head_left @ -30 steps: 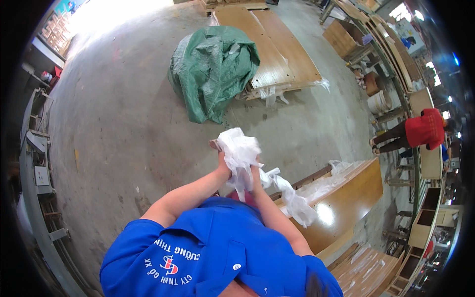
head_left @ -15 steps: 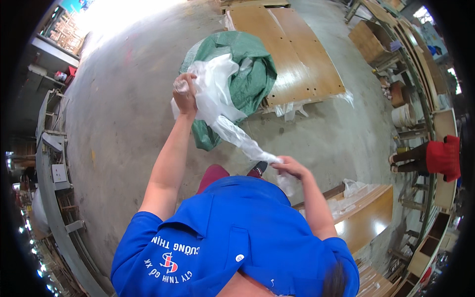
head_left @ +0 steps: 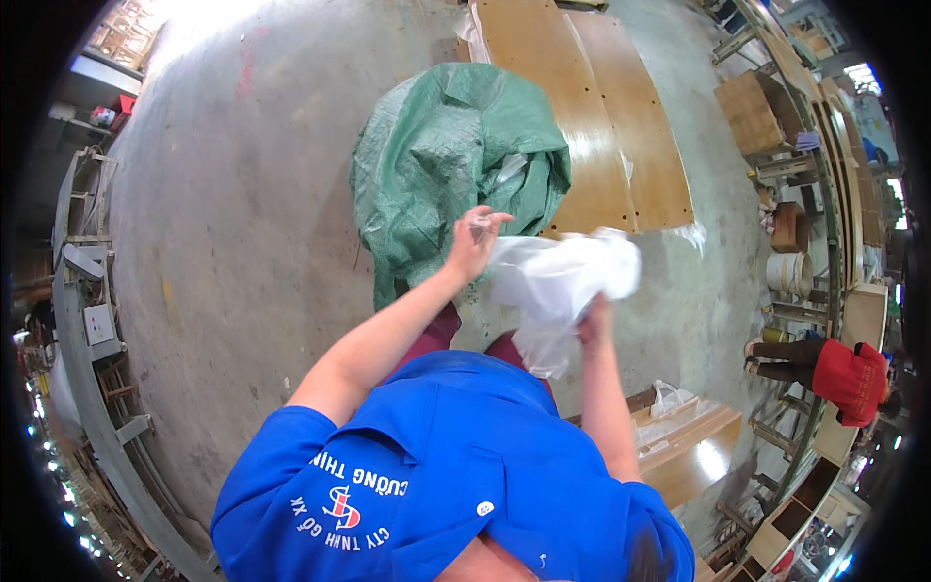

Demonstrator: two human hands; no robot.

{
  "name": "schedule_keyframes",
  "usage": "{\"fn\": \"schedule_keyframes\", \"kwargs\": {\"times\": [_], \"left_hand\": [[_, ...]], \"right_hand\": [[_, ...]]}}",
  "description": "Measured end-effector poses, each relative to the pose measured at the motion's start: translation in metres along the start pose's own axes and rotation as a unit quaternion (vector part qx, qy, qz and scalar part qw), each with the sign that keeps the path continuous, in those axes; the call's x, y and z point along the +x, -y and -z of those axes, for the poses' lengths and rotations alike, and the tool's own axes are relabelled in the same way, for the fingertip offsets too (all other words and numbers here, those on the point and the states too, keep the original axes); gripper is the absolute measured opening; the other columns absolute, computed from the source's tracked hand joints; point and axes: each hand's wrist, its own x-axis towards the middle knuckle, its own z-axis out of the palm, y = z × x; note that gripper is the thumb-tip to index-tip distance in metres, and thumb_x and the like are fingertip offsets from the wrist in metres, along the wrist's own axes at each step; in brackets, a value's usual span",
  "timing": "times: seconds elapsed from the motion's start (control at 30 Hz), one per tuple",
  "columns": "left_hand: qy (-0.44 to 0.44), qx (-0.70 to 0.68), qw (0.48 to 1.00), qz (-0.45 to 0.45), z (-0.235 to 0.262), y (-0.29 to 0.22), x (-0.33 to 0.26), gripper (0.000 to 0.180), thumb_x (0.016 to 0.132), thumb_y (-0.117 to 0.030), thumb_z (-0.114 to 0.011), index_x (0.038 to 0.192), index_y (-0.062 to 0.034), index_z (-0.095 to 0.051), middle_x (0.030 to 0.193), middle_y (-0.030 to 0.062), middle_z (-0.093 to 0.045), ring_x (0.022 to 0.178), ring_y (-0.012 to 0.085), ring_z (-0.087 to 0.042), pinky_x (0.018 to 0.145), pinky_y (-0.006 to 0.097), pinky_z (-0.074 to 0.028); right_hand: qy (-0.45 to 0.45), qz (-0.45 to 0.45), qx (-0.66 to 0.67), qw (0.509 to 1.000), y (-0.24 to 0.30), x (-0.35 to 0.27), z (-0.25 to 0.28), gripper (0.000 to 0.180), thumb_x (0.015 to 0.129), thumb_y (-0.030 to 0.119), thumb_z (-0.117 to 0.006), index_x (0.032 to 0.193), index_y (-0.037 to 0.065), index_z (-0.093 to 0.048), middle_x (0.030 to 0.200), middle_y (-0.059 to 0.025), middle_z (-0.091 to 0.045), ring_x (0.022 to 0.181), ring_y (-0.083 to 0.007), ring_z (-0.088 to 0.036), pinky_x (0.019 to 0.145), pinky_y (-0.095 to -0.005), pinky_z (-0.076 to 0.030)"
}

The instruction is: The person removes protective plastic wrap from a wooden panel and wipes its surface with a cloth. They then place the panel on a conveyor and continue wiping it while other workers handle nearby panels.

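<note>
White translucent plastic film (head_left: pixel 553 276) is bunched and blurred between my two hands, in front of my body. My right hand (head_left: pixel 594 322) grips its right part from below. My left hand (head_left: pixel 472 244) has curled fingers with a bit of the film in them, at the film's left end. Just beyond my left hand stands a large green woven plastic sack (head_left: pixel 417 160), crumpled, its mouth toward the right. Some clear plastic (head_left: pixel 511 170) shows inside that mouth.
Brown wooden panels (head_left: pixel 621 126) with holes lie stacked behind the sack, to the right. More wrapped panels (head_left: pixel 689 451) lie by my right side. A person in red (head_left: pixel 846 383) is at the far right, near shelving. A metal frame (head_left: pixel 92 369) runs along the left.
Both hands have moved the plastic film to the right, off the front of the sack. It was stretched out between them and is now bunched. More of the green sack shows.
</note>
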Motion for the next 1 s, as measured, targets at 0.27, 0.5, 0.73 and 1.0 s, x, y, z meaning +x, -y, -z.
{"fn": "schedule_keyframes", "kwargs": {"times": [0.27,0.5,0.73,1.0], "left_hand": [[0.321,0.269,0.900,0.118,0.030,0.152,0.033,0.046,0.093,-0.040,-0.033,0.132,-0.0170,-0.041,0.136,0.0172,-0.035,0.128,0.0286,-0.030,0.102,0.041,-0.028],[-0.217,-0.286,0.905,0.227,0.182,0.007,0.099,0.048,0.090,-0.044,-0.048,0.113,-0.0013,-0.052,0.111,0.0056,-0.055,0.102,0.0148,-0.051,0.087,0.030,-0.040],[-0.239,-0.303,0.901,0.199,0.207,-0.113,0.111,0.047,0.094,-0.036,-0.041,0.114,0.0055,-0.051,0.113,0.0120,-0.054,0.102,0.0164,-0.053,0.088,0.032,-0.044],[-0.312,-0.440,0.830,0.140,0.233,-0.149,0.098,0.052,0.097,-0.031,-0.025,0.129,0.0089,-0.034,0.129,0.0190,-0.043,0.117,0.0252,-0.046,0.098,0.036,-0.037]], "right_hand": [[-0.131,0.031,0.056,0.989,0.103,0.028,0.034,0.051,0.090,0.038,-0.044,0.129,0.006,-0.039,0.126,-0.0125,-0.047,0.113,-0.0293,-0.047,0.095,-0.0441,-0.041],[0.166,0.021,-0.417,0.894,0.028,0.162,-0.097,0.054,0.087,0.037,-0.048,0.131,0.009,-0.038,0.129,-0.0134,-0.045,0.118,-0.0309,-0.044,0.099,-0.0444,-0.036],[0.490,0.219,-0.543,0.646,-0.069,0.239,-0.362,0.052,0.086,0.035,-0.049,0.131,0.010,-0.038,0.131,-0.0138,-0.043,0.119,-0.0313,-0.043,0.100,-0.0435,-0.035],[0.191,0.267,-0.679,0.657,-0.056,0.422,-0.460,0.050,0.086,0.031,-0.049,0.131,0.011,-0.039,0.132,-0.0143,-0.042,0.120,-0.0317,-0.042,0.101,-0.0426,-0.034]]}}
